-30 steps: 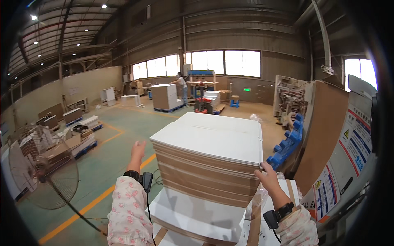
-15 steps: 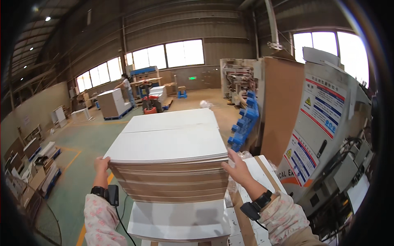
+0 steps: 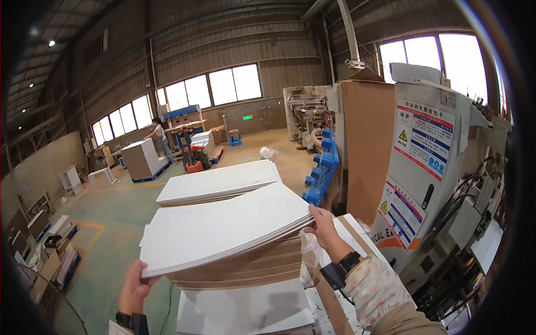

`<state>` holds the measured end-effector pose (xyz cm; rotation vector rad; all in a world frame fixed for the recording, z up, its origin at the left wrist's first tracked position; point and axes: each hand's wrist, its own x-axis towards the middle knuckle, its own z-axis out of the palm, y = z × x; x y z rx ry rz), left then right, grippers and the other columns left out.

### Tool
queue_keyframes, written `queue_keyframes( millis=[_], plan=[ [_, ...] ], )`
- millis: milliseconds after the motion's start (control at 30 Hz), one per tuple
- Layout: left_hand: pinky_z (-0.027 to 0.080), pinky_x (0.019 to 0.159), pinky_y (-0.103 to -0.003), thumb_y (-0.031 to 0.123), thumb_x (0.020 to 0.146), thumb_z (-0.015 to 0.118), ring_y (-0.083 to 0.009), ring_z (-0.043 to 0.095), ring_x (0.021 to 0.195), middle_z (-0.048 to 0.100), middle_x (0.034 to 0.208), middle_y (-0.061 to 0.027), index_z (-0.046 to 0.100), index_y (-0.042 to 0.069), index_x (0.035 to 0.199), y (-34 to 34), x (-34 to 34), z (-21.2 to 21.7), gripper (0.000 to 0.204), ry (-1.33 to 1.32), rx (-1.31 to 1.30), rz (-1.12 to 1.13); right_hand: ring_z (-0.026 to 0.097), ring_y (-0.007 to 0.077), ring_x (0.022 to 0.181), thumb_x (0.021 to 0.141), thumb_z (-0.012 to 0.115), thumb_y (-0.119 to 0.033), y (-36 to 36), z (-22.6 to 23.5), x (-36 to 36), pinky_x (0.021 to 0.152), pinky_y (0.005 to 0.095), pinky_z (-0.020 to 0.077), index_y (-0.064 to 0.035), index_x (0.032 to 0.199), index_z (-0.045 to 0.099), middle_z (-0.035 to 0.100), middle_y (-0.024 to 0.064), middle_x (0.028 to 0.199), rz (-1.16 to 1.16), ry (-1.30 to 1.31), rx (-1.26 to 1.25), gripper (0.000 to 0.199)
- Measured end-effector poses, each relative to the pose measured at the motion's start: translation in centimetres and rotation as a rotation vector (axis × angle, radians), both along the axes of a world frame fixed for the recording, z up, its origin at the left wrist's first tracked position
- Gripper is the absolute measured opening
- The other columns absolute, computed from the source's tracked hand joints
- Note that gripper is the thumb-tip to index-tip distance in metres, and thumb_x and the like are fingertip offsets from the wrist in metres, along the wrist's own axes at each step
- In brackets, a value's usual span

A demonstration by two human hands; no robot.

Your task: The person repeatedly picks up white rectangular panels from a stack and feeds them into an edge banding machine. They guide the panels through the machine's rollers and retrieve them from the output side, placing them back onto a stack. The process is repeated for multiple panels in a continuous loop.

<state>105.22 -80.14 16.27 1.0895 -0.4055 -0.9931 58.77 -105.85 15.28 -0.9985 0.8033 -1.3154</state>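
Both my hands clench a sagging bundle of white cardboard sheets [image 3: 223,229] above the stack [image 3: 245,268]: left hand [image 3: 137,287], right hand [image 3: 324,231] at opposite edges; wide, floppy, probably heavy.

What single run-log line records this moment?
left hand: grips sheet bundle corner | right hand: grips opposite edge | bundle: tilted above stack | nearby: blue pallets, machine

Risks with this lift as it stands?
1. The batch of white sheets sags between the left hand and right hand, gripped only at the edges; sheets may slide or fan out.
2. The stack below looks uneven, so loose sheets could shift.
3. The machine stands close on the right; a corner could snag.
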Motion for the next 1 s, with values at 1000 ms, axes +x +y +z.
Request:
queue_keyframes(
  millis=[1000],
  plan=[
    [0.033, 0.096, -0.04, 0.03, 0.085, 0.053, -0.0306, 0.039, 0.114, 0.036, 0.131, -0.0207, 0.026, -0.004, 0.133, 11.7, -57.0, -11.8, 0.065, -0.717, 0.253, -0.83, 0.044, 0.032, 0.116, 0.092, 0.026, -0.051, 48.3, -14.3, -54.4, 0.098, 0.0454, 0.0358, -0.0044, 0.13, 0.036, 0.045, 0.0138, 0.129, -0.919, -0.74, -0.007, 0.06]
  ],
)
